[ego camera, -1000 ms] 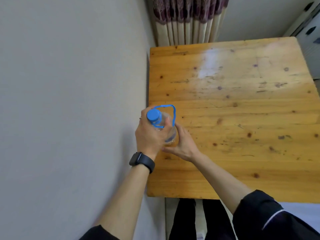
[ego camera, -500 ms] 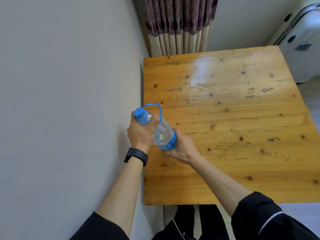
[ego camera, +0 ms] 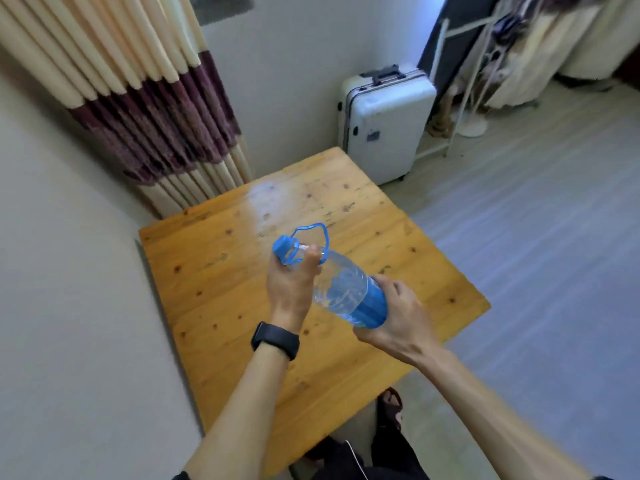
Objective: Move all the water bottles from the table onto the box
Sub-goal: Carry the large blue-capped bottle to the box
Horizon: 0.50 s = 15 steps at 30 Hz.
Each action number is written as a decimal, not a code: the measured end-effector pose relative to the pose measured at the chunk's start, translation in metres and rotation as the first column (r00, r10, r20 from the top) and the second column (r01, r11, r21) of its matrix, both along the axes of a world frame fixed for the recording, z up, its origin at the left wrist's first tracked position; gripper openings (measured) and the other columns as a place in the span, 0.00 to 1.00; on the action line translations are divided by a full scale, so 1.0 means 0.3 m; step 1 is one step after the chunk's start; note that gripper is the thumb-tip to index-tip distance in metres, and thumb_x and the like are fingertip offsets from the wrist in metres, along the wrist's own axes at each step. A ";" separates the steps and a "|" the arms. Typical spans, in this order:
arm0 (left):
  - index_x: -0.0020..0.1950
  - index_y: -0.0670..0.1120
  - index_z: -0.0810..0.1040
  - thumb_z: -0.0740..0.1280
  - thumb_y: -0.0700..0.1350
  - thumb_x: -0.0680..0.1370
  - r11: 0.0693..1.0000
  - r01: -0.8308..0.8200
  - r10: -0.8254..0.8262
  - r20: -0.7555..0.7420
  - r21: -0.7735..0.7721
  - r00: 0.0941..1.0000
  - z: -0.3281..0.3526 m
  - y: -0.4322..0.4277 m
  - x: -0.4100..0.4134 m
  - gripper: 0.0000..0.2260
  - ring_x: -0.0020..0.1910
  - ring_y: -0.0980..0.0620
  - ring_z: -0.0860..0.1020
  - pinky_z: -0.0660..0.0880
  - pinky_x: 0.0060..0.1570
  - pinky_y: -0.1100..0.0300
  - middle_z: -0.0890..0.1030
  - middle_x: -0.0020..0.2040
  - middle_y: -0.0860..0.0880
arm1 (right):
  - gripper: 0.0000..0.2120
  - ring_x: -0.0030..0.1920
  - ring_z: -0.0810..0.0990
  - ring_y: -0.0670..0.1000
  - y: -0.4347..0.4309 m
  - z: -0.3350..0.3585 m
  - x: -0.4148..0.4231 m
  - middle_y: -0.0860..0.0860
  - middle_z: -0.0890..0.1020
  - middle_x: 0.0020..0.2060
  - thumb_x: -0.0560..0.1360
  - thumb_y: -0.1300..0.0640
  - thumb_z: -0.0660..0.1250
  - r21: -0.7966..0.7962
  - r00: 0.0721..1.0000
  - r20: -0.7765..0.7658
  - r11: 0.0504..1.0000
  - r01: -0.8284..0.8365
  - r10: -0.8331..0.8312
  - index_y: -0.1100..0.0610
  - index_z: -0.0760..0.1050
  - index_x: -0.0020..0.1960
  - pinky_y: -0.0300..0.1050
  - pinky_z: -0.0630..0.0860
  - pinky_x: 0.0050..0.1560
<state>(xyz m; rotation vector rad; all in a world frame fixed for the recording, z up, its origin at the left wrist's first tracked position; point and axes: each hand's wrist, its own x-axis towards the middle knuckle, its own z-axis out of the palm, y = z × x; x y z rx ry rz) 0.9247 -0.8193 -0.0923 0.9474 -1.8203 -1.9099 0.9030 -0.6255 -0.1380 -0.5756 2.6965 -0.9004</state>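
Both hands were closed on the water bottle [ego camera: 346,289]: my left hand [ego camera: 291,285] curled round the neck just under the cap, my right hand [ego camera: 398,320] cupped round the blue-labelled base. The wooden table [ego camera: 225,289] lay below with no other bottle showing on it, and I could not see the box anywhere. The bottle hung tilted above the table, cap end up and to the left, apparently clear of the wood. It looked large, thin-walled and partly filled with water, so I judged it fairly heavy, likely to slosh, and liable to dent under a hard squeeze. The smooth plastic seemed slippery, so I reckoned support under the base was the safest hold. The blue carry loop [ego camera: 311,230] by the cap [ego camera: 282,244] offered a one-handed grip.
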 end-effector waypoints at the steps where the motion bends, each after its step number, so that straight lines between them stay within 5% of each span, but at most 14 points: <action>1: 0.50 0.46 0.79 0.72 0.60 0.66 0.999 0.051 -0.051 -0.025 0.010 0.998 0.034 0.056 -0.041 0.22 0.40 0.48 0.85 0.81 0.44 0.46 0.84 0.43 0.54 | 0.42 0.54 0.74 0.50 0.060 0.038 -0.018 0.46 0.74 0.54 0.59 0.40 0.75 0.001 0.999 -0.025 0.999 0.046 -0.046 0.42 0.65 0.70 0.45 0.75 0.51; 5: 0.46 0.55 0.79 0.73 0.59 0.68 0.975 0.221 -0.223 -0.080 -0.029 0.972 0.152 0.292 -0.210 0.12 0.44 0.44 0.86 0.81 0.46 0.36 0.86 0.43 0.51 | 0.41 0.51 0.76 0.47 0.303 0.161 -0.092 0.42 0.70 0.55 0.58 0.38 0.74 -0.060 0.976 -0.070 0.977 0.203 -0.207 0.40 0.65 0.69 0.47 0.77 0.47; 10: 0.51 0.54 0.79 0.73 0.62 0.66 0.931 0.356 -0.361 -0.059 -0.084 0.931 0.209 0.617 -0.417 0.19 0.47 0.45 0.85 0.80 0.50 0.37 0.85 0.46 0.50 | 0.39 0.48 0.74 0.45 0.604 0.199 -0.202 0.40 0.71 0.52 0.59 0.43 0.78 -0.118 0.936 -0.090 0.937 0.328 -0.339 0.41 0.64 0.66 0.39 0.70 0.44; 15: 0.57 0.44 0.77 0.72 0.56 0.69 0.913 0.407 -0.407 -0.063 -0.011 0.911 0.199 0.951 -0.590 0.23 0.42 0.45 0.86 0.82 0.39 0.49 0.85 0.45 0.47 | 0.37 0.47 0.76 0.49 0.930 0.177 -0.361 0.41 0.75 0.49 0.59 0.42 0.76 -0.053 0.941 -0.034 0.941 0.334 -0.336 0.45 0.65 0.63 0.42 0.71 0.44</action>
